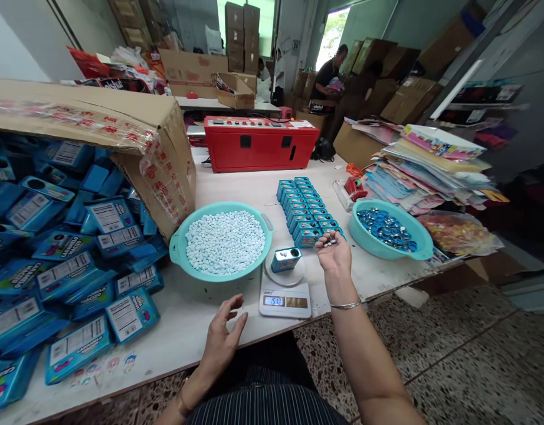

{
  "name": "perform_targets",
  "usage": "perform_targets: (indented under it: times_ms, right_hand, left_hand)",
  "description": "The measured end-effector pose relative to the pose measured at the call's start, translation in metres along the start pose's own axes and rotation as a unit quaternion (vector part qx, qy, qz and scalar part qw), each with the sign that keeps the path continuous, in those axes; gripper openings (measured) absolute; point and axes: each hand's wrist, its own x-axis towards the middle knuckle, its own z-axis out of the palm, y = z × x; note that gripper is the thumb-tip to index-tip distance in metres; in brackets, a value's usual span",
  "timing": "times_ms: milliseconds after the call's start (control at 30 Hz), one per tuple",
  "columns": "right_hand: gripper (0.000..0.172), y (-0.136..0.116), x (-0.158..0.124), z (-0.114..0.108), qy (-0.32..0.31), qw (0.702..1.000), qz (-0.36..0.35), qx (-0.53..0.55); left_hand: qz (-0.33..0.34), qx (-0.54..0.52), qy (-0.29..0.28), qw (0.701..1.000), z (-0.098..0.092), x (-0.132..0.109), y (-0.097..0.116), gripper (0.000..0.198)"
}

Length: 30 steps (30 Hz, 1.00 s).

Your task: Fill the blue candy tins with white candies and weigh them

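A blue tin (286, 260) stands upright on the round plate of a white digital scale (285, 301), whose display is lit. My left hand (225, 330) hovers over the table's front edge, left of the scale, fingers apart and holding nothing. To the right of the scale my right hand (334, 254) is palm up, its fingers curled round a few small pieces. Small pale candies fill a turquoise basin (177, 251) on the left. Blue and silver caps lie in another turquoise basin (364, 239) on the right. Rows of blue tins (305, 212) stand behind the scale.
A large cardboard box (166, 171) spills many blue tins (130, 313) at the left. A red machine (261, 144) stands at the back. Stacked packaging sheets (426, 171) and a tape dispenser (355, 188) are on the right. People (329, 79) are among boxes in the background.
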Motion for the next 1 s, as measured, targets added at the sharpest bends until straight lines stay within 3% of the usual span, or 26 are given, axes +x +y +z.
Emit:
perform_targets:
  times_ms: [167, 300, 500, 667, 833, 1000]
  right_hand:
    - [0.018, 0.009, -0.002, -0.002, -0.031, 0.999, -0.020, -0.030]
    - [0.010, 0.030, -0.007, 0.006, -0.046, 0.996, -0.042, -0.060]
    - [0.006, 0.052, -0.009, 0.010, -0.082, 0.984, -0.130, -0.092]
    - [0.008, 0.055, -0.010, 0.012, -0.078, 0.980, -0.149, -0.110]
    - [0.007, 0.053, -0.012, 0.014, -0.077, 0.980, -0.148, -0.108]
    - [0.009, 0.042, -0.007, 0.013, -0.059, 0.993, -0.074, -0.074]
  left_hand:
    - [0.111, 0.033, -0.022, 0.993, 0.013, 0.030, 0.031, 0.038]
    - [0.143, 0.022, -0.031, 0.989, 0.024, 0.041, 0.044, 0.038]
    - [0.117, -0.001, -0.031, 0.993, 0.029, 0.035, 0.040, 0.039]
    - [0.088, -0.020, -0.022, 0.996, 0.028, 0.032, 0.033, 0.040]
    - [0.066, -0.038, -0.019, 0.997, 0.029, 0.031, 0.032, 0.041]
    - [0.053, -0.048, -0.017, 0.997, 0.028, 0.029, 0.028, 0.042]
